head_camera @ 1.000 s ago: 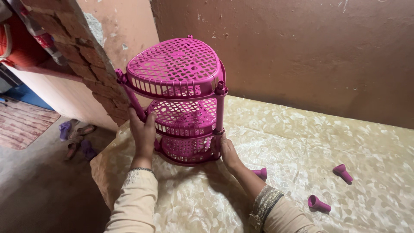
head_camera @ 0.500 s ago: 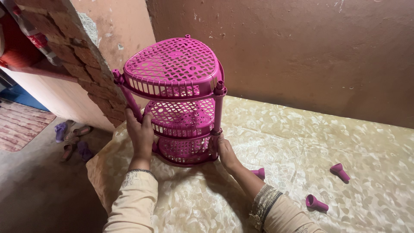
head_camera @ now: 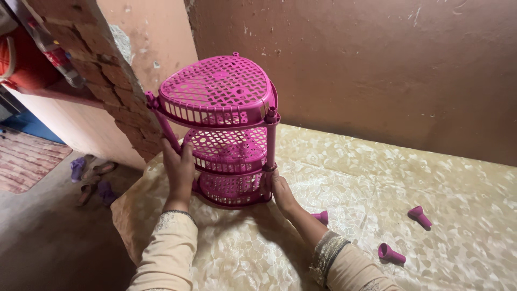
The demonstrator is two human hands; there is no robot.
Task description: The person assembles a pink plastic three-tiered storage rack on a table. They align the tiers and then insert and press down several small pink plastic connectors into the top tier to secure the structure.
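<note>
— Rack (head_camera: 226, 129), pink with 3 tiers, stands upright on the bed (head_camera: 431, 178), between my hands?
— Yes. Left hand (head_camera: 177, 172) fingers clamp its left post; right hand (head_camera: 280, 188) fingers grip the right post's foot.

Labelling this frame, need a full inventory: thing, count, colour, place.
three-tier plastic rack: 1, magenta, upright on the table's near-left corner
loose plastic caps: 3, magenta, on the table right of the rack
table cover: 1, cream floral, over the table
brick pillar: 1, reddish, behind-left of the rack
sandals: several, purple and brown, on the floor at left
left hand: 1, on the rack's left post
right hand: 1, at the rack's lower right post
</note>
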